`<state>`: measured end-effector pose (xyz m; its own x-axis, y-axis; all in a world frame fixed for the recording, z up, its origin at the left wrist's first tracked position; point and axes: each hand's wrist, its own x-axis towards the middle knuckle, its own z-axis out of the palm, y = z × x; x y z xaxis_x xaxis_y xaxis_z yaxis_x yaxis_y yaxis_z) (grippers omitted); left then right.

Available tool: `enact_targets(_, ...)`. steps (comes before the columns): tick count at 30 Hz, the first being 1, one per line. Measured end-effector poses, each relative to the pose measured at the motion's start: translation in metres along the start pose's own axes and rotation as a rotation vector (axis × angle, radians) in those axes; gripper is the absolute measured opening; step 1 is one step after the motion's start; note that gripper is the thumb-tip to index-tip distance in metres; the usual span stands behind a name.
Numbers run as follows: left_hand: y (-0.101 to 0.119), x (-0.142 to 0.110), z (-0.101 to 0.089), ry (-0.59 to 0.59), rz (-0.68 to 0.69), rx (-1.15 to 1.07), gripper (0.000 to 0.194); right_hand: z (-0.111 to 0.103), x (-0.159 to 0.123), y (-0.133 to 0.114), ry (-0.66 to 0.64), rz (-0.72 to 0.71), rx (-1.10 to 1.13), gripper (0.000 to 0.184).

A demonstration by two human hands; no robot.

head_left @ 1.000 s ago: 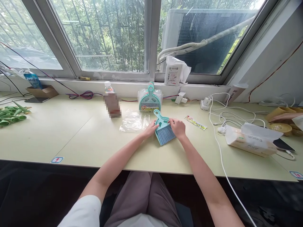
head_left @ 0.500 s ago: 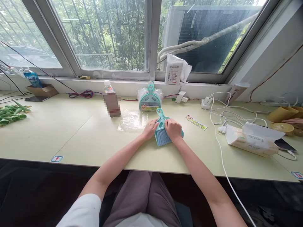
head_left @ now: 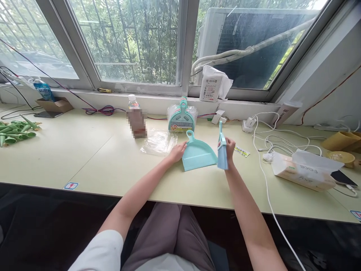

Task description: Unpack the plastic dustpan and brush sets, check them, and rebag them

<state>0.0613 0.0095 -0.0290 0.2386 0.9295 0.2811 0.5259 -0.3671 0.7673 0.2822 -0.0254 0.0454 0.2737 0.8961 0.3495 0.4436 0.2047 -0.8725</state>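
Observation:
A small teal dustpan [head_left: 199,154] lies flat on the pale green table [head_left: 93,158] in front of me. My left hand [head_left: 177,151] rests on its left edge with curled fingers, holding it down. Just right of the pan, my right hand [head_left: 229,147] grips a small teal brush [head_left: 222,152] with blue bristles, held upright on edge. An empty clear plastic bag [head_left: 158,142] lies left of the dustpan. A second brush and dustpan set [head_left: 181,119], still in its wrapper, leans against the window ledge behind.
A bottle [head_left: 136,119] stands left of the packed set. A printed paper strip [head_left: 241,151], white cables [head_left: 270,139], a tissue box [head_left: 304,171] and a phone [head_left: 342,178] lie to the right. Green cone pieces [head_left: 14,131] sit far left.
The brush lay on top of the dustpan under both hands. My right hand has lifted the brush off to the right and turned it on edge, uncovering the dustpan.

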Motion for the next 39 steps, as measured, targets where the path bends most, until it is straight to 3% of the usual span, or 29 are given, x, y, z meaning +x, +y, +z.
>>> enact_targets(2,-0.008,0.002,-0.009,-0.005,0.001,0.067,0.036,-0.012,0.009,0.009,0.108,-0.061,-0.226,0.042)
enact_targets(4,-0.011,0.003,-0.018,-0.037,0.005,0.166,0.029,-0.017,0.015,0.023,0.127,-0.120,-0.526,0.038)
enact_targets(6,-0.011,0.004,-0.025,-0.057,0.019,0.292,0.025,-0.017,0.020,0.038,0.051,-0.141,-0.755,0.037)
enact_targets(9,-0.007,0.003,-0.030,-0.047,0.016,0.417,0.024,-0.013,0.023,0.053,-0.085,-0.111,-0.921,0.039)
enact_targets(17,0.002,-0.002,-0.033,0.021,-0.093,0.310,0.022,-0.019,0.026,0.057,-0.265,0.009,-0.968,0.039)
enact_targets(23,0.003,0.001,-0.029,0.111,0.023,0.405,0.039,-0.016,0.025,0.059,-0.157,0.045,-1.097,0.040)
enact_targets(26,0.006,0.001,-0.029,0.154,0.054,0.381,0.038,-0.013,0.023,0.054,-0.150,0.070,-1.110,0.039)
enact_targets(33,0.016,0.000,-0.034,0.097,-0.029,0.456,0.024,-0.011,0.015,0.038,-0.246,0.148,-1.060,0.030)
enact_targets(37,0.021,-0.001,-0.034,0.096,-0.069,0.444,0.024,-0.019,0.018,0.034,-0.156,0.183,-0.986,0.029)
enact_targets(39,0.025,-0.002,-0.033,0.111,-0.087,0.420,0.023,-0.021,0.023,0.037,-0.113,0.133,-0.888,0.029)
